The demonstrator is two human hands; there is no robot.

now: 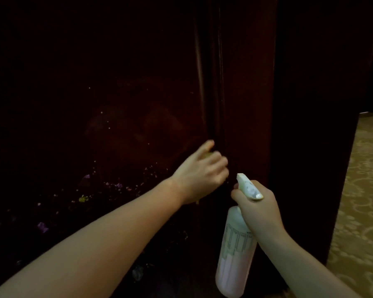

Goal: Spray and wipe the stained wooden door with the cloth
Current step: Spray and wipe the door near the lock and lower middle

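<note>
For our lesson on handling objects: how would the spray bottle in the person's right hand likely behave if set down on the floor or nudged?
The spray bottle looks tall and narrow, so it would probably tip easily. It seems partly filled with pinkish liquid, which likely adds some weight low down. Its smooth rounded body might roll if it fell. The right hand grips its neck.

Dark door (116, 82) straight ahead; open carpeted floor (362, 190) to its right

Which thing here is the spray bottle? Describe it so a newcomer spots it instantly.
Start at the dark wooden door. At its lower right edge, the right hand grips the spray bottle. It is the only pale plastic thing, with a white nozzle.
</note>
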